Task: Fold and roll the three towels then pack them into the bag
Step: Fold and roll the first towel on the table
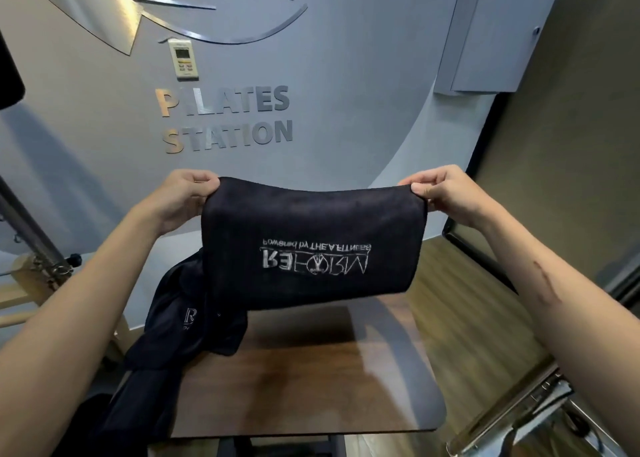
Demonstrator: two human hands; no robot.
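1. A person holds a dark, soft-napped towel (311, 245) up at chest height, stretched between both hands above a wooden surface (311, 387).
2. The left hand (180, 197), at 9 o'clock of the towel, has its grip pinching the top left corner, fingers curled over the hem.
3. The right hand (443, 193), at 3 o'clock, has its grip pinching the top right corner between thumb and curled fingers.
4. The towel hangs doubled over as a wide rectangle with rounded folds at its sides; pale stitched lettering on its face reads upside down and mirrored.
5. At 7 o'clock of the held towel, a crumpled heap of the same dark cloth (180, 332) lies on the surface's left edge and droops over it; how many towels it holds cannot be told. Part of a pale logo shows on one fold.
6. The surface is a brown wood-grain slab with rounded corners, faintly glossy.
7. At 12 o'clock, a smooth grey wall carries raised brushed-metal letters (225, 117) reading "PILATES STATION" and a white wall remote (184, 58) above them.
8. At 5 o'clock, a shiny metal frame (519, 418) stands over wood-plank floor (460, 318).
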